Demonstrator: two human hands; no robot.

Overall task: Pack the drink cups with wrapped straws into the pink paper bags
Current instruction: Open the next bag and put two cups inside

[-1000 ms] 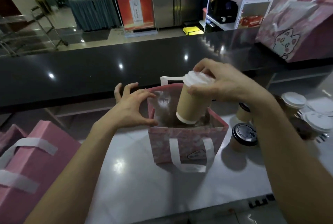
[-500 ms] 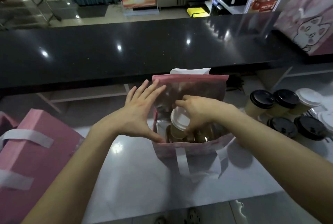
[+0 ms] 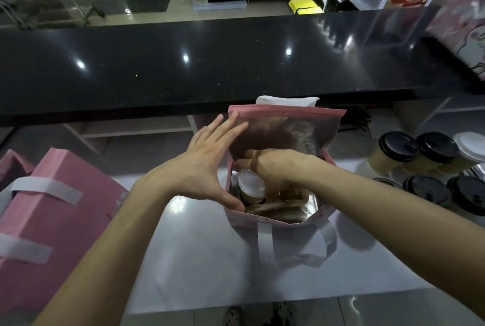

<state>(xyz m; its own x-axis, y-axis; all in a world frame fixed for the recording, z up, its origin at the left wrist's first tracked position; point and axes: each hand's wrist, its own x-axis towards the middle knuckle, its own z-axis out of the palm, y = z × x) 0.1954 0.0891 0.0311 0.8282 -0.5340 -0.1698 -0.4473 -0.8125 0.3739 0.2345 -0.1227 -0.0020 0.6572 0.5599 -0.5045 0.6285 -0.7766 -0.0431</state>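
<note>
A pink bag [image 3: 280, 220] stood open on the white counter [image 3: 210, 268]. The left hand [image 3: 207, 165] was spread flat with straight fingers, pressing the bag's left side to keep it wide. The right hand [image 3: 273, 165] was down inside the bag with its fingers curled on a cup [image 3: 250, 186] that had a white lid. The cup sat low in the bag, at its left side. More cups [image 3: 425, 163] with black and white lids stood to the right of the bag. Closed pink bags [image 3: 52, 210] lay to the left of it.
</note>
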